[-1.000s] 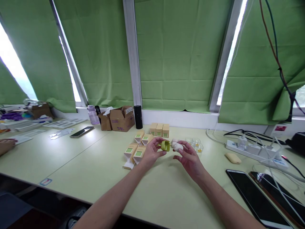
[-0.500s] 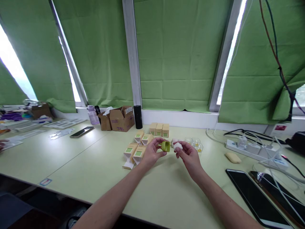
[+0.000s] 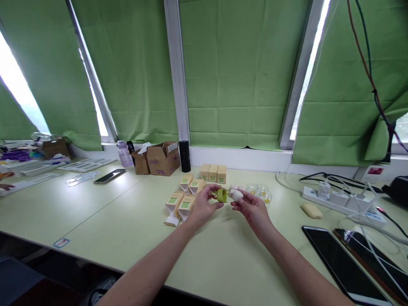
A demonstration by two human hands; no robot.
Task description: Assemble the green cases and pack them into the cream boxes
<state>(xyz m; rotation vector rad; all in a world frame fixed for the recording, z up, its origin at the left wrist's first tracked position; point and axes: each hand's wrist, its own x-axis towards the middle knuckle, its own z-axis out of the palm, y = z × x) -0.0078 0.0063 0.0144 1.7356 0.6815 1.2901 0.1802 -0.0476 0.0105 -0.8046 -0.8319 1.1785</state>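
My left hand (image 3: 201, 205) pinches a small olive-green cap (image 3: 222, 195) a little above the pale green table (image 3: 127, 212). My right hand (image 3: 253, 210) is closed round a small white rounded piece (image 3: 237, 195), which sits right beside the cap's open mouth. Whether the two pieces touch I cannot tell. Several small tan boxes with green labels (image 3: 185, 203) lie just left of my left hand, and three more tan boxes (image 3: 213, 173) stand in a row behind. Small clear containers with yellow contents (image 3: 263, 192) sit behind my right hand.
Open cardboard boxes (image 3: 163, 158), a black cylinder (image 3: 184, 156) and a purple bottle (image 3: 123, 153) stand by the window sill. A phone (image 3: 109, 176) lies at left. A power strip with cables (image 3: 338, 197), a yellow case (image 3: 311, 211) and two dark tablets (image 3: 344, 263) are at right. Another person's hand (image 3: 5, 186) is at far left.
My right hand has brought the white piece left, up against the green cap. The other person's hand at far left has drawn back toward the edge.
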